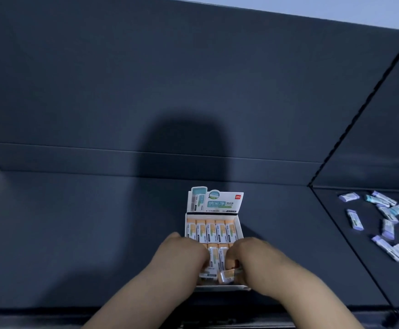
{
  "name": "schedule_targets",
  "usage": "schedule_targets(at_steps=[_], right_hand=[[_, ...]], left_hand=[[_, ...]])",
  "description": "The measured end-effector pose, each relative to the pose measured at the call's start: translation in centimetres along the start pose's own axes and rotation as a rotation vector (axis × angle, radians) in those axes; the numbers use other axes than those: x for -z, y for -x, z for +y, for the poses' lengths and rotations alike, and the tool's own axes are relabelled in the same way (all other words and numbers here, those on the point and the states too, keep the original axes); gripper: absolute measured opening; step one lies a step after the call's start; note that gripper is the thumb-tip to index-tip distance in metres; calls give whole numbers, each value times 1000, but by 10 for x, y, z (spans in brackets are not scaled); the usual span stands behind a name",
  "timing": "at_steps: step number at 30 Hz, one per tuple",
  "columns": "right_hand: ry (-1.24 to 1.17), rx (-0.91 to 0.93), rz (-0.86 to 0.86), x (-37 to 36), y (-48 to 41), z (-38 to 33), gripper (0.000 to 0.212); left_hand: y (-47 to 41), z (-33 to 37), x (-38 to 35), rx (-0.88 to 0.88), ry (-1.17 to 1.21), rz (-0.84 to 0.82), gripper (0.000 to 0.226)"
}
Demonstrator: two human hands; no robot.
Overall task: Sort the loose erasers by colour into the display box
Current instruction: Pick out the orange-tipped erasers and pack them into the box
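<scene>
A white display box (pixel 240 224) with an upright printed lid flap (pixel 215 201) stands on the dark table. Its far row holds several orange erasers (pixel 211 230) side by side. Both my hands are inside the near half of the box. My left hand (pixel 181 254) rests with curled fingers on the orange erasers at the near left. My right hand (pixel 250 257) pinches an orange eraser (pixel 229 276) tilted at the near edge of the box. Fingertips of both hands are partly hidden.
Several loose purple and teal erasers (pixel 388 217) lie scattered on the dark panel at the right. A dark backboard (pixel 146 91) rises behind the box. The table's front edge (pixel 51 309) runs just below my forearms.
</scene>
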State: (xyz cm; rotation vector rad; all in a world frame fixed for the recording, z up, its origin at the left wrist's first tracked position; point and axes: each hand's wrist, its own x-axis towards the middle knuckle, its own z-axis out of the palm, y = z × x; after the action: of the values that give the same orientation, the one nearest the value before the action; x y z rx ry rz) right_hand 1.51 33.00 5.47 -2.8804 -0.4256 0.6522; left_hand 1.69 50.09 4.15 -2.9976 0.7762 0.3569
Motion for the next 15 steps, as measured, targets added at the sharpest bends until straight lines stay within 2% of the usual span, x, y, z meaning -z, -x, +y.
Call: schedule_targets(at_steps=[7,15], right_hand=[[56,47,-31,1,-5,3,34],[38,56,18,-1,1,6,33]], left_hand=[[0,0,1,-9,-14,2,25],[4,0,7,-39,-35,-31,25]])
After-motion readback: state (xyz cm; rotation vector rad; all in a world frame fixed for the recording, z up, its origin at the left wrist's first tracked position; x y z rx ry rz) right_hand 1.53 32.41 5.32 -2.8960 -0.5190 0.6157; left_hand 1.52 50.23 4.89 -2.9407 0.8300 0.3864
